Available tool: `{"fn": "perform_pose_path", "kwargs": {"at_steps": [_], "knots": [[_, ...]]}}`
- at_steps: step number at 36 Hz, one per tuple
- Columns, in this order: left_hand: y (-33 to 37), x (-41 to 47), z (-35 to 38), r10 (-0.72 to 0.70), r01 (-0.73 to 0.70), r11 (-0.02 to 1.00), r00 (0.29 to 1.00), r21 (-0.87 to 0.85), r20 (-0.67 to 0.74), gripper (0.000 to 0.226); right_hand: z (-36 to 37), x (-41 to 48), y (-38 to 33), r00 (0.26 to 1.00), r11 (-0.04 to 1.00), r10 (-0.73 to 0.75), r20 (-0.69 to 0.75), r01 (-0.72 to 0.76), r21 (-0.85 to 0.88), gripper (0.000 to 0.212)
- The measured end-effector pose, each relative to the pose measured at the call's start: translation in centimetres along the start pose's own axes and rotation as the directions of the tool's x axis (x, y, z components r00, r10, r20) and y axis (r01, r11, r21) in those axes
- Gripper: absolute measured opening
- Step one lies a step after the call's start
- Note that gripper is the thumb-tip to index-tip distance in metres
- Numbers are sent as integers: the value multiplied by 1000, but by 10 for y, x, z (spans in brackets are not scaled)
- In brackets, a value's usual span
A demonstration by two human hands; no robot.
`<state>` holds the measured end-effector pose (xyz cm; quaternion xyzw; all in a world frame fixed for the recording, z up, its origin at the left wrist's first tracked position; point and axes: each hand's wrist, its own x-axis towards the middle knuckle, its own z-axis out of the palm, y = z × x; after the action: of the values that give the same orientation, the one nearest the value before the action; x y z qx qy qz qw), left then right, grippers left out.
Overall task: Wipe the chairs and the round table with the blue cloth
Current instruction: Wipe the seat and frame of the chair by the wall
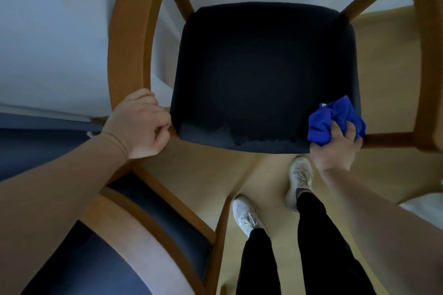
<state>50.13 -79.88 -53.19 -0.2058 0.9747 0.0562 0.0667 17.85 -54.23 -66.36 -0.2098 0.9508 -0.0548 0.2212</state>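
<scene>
A wooden armchair with a dark padded seat (261,74) fills the middle of the head view. My right hand (335,148) grips the bunched blue cloth (335,120) and holds it against the seat's front right corner. A damp, darker band runs along the seat's front edge. My left hand (141,124) is curled round the front end of the chair's left wooden armrest (129,38). The right armrest (424,55) rises at the frame's right side. The round table is not in view.
A second wooden chair with a blue-grey seat (153,213) stands close at the lower left, under my left forearm. My feet in white shoes (299,179) stand on the light wooden floor just before the chair. A white wall lies behind.
</scene>
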Motion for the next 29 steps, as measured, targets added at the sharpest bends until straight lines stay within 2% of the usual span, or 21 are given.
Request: {"fn": "perform_pose_path", "kwargs": {"at_steps": [4, 8, 11, 14, 19, 23, 25, 27, 29], "knots": [[-3, 0, 2, -2, 2, 1000, 1000, -11, -14, 28, 12, -18, -23, 992, 989, 123, -28, -121, 83, 72], [-4, -1, 4, 6, -8, 999, 999, -41, -51, 27, 31, -40, -49, 974, 953, 228, 8, -225, 204, 74], [-4, -1, 5, 8, -14, 998, 996, -67, -85, 27, 48, -62, -78, 962, 914, 274, 8, -263, 309, 72], [-6, -2, 8, 14, -21, 997, 995, -76, -97, 24, 64, -89, -108, 970, 915, 240, 32, -237, 325, 72], [-7, -3, 9, 17, -28, 995, 994, -101, -109, 24, 90, -126, -161, 969, 919, 172, 177, -223, 324, 75], [-8, -5, 11, 19, -32, 993, 993, -114, -115, 24, 106, -149, -202, 936, 943, 92, 339, -192, 272, 82], [-7, -5, 11, 19, -33, 992, 993, -120, -116, 22, 111, -155, -218, 927, 952, 68, 368, -171, 254, 84], [-7, -5, 10, 16, -32, 991, 992, -129, -123, 20, 115, -157, -227, 929, 973, 31, 369, -113, 202, 84], [-6, -4, 8, 19, -37, 990, 991, -137, -130, 19, 118, -161, -229, 925, 990, -61, 376, 8, 142, 82]]}}
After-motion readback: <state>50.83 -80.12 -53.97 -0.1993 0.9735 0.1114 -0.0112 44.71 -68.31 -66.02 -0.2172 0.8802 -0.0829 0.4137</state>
